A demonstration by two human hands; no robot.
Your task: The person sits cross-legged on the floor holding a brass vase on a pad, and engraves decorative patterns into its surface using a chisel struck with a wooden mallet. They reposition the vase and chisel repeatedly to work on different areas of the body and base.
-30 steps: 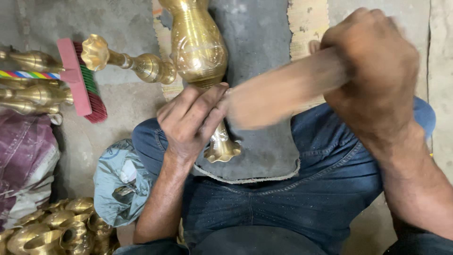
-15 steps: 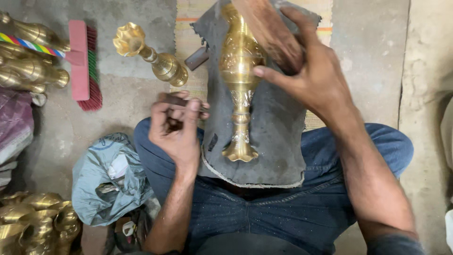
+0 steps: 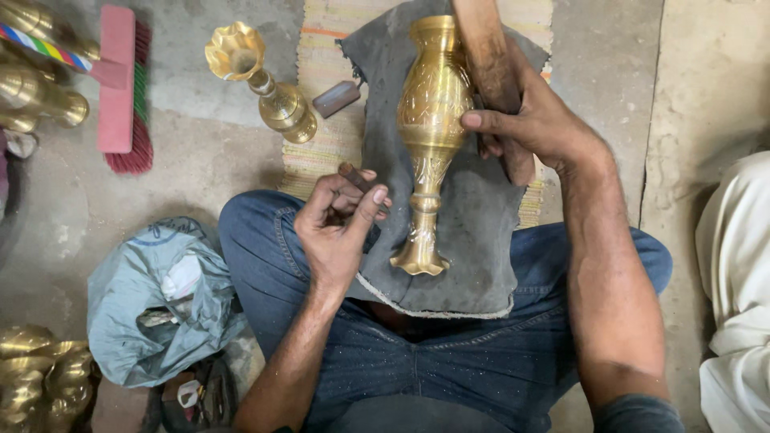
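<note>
Right hand point(image 3: 533, 124) is closing its grip around a wooden mallet point(image 3: 491, 60), fingers wrapped on the handle, thumb pressing against the shoulder of the brass vase point(image 3: 429, 132). Left hand point(image 3: 341, 224) is pinching a small dark chisel-like tool point(image 3: 357, 178) between thumb and fingers, grip clamped on it, just beside the vase stem but not touching it. The vase is lying lengthwise on a grey cloth point(image 3: 481, 240) spread over the person's lap, base toward the body, mouth pointing away. Jeans point(image 3: 449, 361) are showing under the cloth. Past the knees a striped mat point(image 3: 329, 88) is lying on the floor with a second brass vase point(image 3: 265, 84) tipped over on its edge. A pink brush point(image 3: 120, 88) is lying further left. A crumpled grey bag point(image 3: 160, 301) is sitting by the left knee, more brassware point(image 3: 40, 377) beside it.
</note>
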